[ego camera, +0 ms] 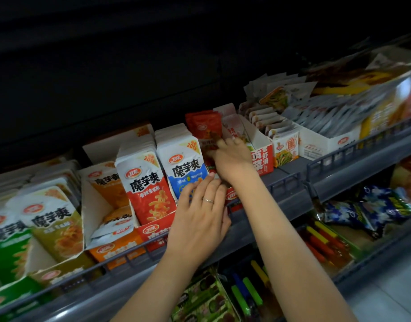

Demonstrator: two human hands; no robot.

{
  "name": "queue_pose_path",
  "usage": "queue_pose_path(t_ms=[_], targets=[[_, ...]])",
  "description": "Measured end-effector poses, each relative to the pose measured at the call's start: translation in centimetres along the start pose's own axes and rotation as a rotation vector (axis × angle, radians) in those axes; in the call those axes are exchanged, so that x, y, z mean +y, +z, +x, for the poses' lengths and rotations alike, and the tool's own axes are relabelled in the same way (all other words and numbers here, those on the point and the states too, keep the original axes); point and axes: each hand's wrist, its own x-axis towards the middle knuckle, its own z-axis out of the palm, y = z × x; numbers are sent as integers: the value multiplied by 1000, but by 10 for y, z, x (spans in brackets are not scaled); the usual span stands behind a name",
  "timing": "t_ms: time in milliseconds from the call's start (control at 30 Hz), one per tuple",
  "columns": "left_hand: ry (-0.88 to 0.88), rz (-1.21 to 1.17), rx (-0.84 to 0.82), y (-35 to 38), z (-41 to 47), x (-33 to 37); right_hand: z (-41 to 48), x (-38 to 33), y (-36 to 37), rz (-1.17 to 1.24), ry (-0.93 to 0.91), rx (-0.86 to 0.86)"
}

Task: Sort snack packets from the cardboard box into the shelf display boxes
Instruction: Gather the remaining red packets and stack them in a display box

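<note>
Forearms rose from 6 o'clock. Left hand (200, 212) lay flat, fingers straight, on blue packets (183, 166). At 1 o'clock of it, right hand (231, 156) gripped red packets (203, 126) inside their display box (232, 195). Pkts prob light, floppy, slick: pinch stack sides. Slot tight btwn neighbours; shelf rail (288, 182) fenced front, open room above.

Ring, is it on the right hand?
No, the ring sits on the left hand, which rests on the blue-and-white packet.
</note>
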Motion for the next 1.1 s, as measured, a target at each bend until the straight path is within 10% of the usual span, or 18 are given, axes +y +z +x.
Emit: queue_pose_path(t_ms=[500,833,1100], targets=[[-17,-3,-61,-3,-2,0,-11,5,-21,602,29,167],[16,61,-338,-34,-4,-2,-153,-10,-21,1074,253,699],[180,-276,-269,-93,-146,38,-289,-21,62,653,-330,200]])
